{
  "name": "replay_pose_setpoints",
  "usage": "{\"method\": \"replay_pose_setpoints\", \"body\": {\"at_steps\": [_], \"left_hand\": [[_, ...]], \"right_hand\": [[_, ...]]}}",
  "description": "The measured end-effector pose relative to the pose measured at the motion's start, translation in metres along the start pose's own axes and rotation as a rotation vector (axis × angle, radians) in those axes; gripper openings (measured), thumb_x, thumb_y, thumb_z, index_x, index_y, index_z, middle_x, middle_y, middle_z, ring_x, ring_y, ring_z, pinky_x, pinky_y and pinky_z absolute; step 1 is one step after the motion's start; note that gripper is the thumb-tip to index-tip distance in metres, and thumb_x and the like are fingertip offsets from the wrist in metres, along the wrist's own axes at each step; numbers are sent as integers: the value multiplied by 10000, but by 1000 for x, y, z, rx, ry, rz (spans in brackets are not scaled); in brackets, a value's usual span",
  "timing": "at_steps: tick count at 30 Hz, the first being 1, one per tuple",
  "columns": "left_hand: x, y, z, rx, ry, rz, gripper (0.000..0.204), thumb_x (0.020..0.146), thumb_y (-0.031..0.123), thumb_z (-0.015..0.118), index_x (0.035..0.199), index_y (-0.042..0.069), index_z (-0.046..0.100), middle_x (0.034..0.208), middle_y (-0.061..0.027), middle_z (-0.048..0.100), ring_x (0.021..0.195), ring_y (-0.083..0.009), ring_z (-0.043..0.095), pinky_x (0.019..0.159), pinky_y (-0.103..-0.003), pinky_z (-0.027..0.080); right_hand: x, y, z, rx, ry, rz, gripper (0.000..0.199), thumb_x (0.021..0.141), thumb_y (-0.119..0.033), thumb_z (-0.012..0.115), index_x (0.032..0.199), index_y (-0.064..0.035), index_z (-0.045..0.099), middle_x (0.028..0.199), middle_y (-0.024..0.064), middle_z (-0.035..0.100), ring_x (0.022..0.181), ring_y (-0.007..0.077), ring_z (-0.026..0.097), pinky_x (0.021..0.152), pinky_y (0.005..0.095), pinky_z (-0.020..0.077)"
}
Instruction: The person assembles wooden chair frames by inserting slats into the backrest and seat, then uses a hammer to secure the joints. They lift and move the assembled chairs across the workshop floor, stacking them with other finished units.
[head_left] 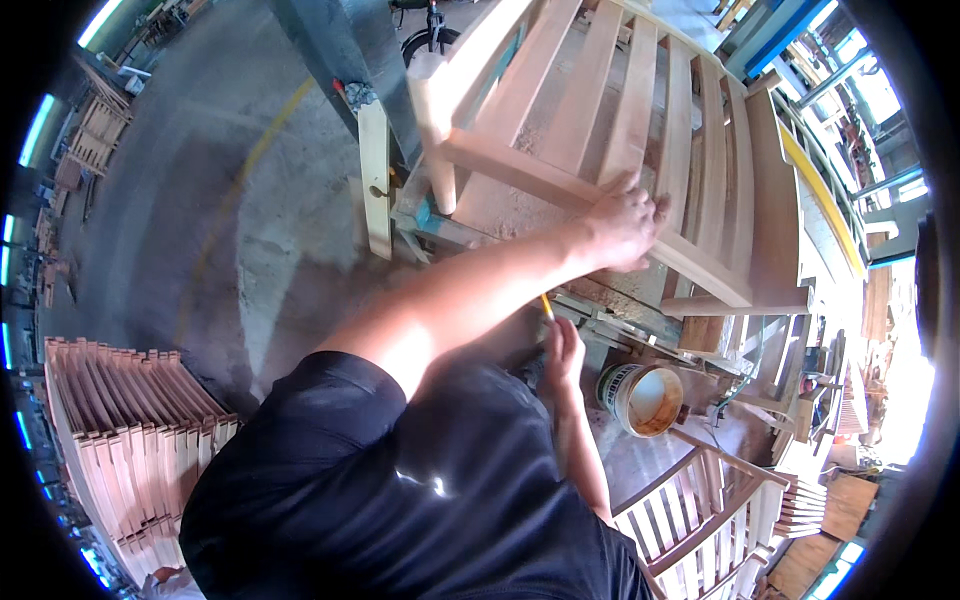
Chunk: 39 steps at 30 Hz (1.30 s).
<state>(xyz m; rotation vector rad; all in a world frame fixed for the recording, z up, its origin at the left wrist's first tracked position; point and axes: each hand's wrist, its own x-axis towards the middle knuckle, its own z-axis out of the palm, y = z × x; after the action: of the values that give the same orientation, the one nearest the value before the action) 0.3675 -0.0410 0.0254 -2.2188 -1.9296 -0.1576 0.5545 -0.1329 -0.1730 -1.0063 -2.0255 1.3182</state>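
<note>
A pale wooden frame with several slats (632,105) lies in front of me on a work surface dusted with sawdust. My left hand (628,222) reaches across to its near rail (520,176), the fingers curled over the wood. Lower down, close to my body, my right hand (565,355) is closed around a thin yellow-and-white stick-like tool (547,306). The tool's tip points up toward the underside of my left forearm; its kind is too small to make out. Right of that hand stands a bucket (616,386) with a whitish content.
Many slatted wooden parts (150,440) are stacked at the lower left. Another slatted frame (700,505) stands at the lower right. A grey-green post (335,50) rises beyond the work surface, with a narrow board (375,175) beside it. A yellow line (245,175) crosses the floor.
</note>
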Motion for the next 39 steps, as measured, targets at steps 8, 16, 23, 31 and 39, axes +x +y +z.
{"method": "replay_pose_setpoints", "body": {"at_steps": [8, 16, 23, 31, 39], "left_hand": [[-6, -8, 14, -32, 31, -35, 887, 862, 451, 642, 1460, -118, 315, 1225, -195, 637, 1167, -320, 562, 1154, -579, 212], [0, 1, 22, -109, 203, -29, 573, 908, 221, 490, 1379, -106, 462, 1032, -175, 697, 1009, -304, 630, 1127, -586, 270], [3, -9, 26, 1, 243, -48, 525, 882, 128, 538, 1351, -101, 482, 994, -186, 683, 936, -283, 636, 1086, -568, 358], [-31, -24, 3, -336, 403, -55, 703, 756, -9, 710, 1401, 21, 431, 1349, -210, 490, 1335, -366, 423, 1119, -494, 354], [-101, -91, 8, 268, 406, -260, 680, 798, 5, 658, 1428, 92, 417, 1284, -139, 532, 1256, -319, 496, 1097, -509, 384]], "right_hand": [[23, -113, 65, -74, -305, -226, 528, 880, -301, 699, 1300, -11, 563, 1242, 176, 642, 1152, 254, 617, 959, 363, 490], [-20, -31, 11, -396, -25, 222, 312, 927, -329, 670, 855, -26, 644, 663, -9, 592, 631, 140, 536, 576, 326, 452], [-9, 48, -96, 342, 782, 373, 541, 1055, -387, 438, 611, -86, 503, 485, 8, 471, 419, 117, 436, 428, 273, 374], [57, 70, -254, 152, 990, 130, 386, 1064, -282, 469, 1308, -21, 616, 1020, 63, 642, 881, 133, 560, 764, 262, 450], [106, 85, -265, -180, 798, -132, 419, 980, -332, 599, 1231, -1, 652, 1165, 158, 618, 1062, 277, 585, 962, 401, 452]]}}
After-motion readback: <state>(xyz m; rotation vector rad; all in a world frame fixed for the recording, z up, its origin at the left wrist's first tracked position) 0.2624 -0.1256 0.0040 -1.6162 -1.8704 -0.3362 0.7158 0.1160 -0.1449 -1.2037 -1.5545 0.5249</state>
